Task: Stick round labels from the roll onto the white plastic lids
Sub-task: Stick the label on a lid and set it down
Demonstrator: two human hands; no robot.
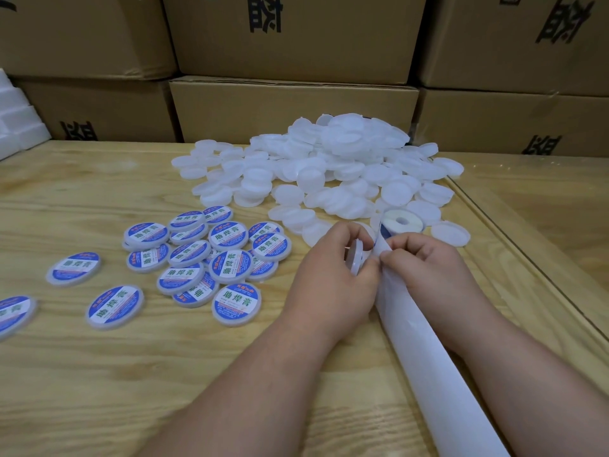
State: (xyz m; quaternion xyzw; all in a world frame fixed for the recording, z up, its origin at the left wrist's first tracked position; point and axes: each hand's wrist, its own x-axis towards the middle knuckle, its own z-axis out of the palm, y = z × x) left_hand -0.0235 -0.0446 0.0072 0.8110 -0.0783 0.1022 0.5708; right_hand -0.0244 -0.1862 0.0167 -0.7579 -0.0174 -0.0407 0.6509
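Your labelled lids [211, 255] all carry the same round sticker: blue band around a white middle, big green characters 助焊膏, plus small red print up top that's too tiny to read. They're spread across the left side of the bench [99, 374], some overlapping in a loose cluster and a few lying on their own further left. The cardboard boxes [290, 103] stacked along the back have large black characters printed upside down, only partly in frame.

The bench is pale wood with a strong grain, and there's a raised strip running along its right side. A stack of white foam pieces [16, 123] sits at the far left edge.

The heap of blank white lids [329, 163] sits toward the back, right of centre, spilling down toward your hands. The label roll [400, 222] lies flat just in front of that heap, touching the nearest blanks, and its white backing strip [438, 374] trails back toward you between your forearms.

Your left hand [333, 278] is curled around one white lid [356, 257], holding it on edge. Your right hand [425, 262] is pinching the backing strip right where it leaves the roll, and both sets of fingertips meet there, so the label itself is mostly hidden.
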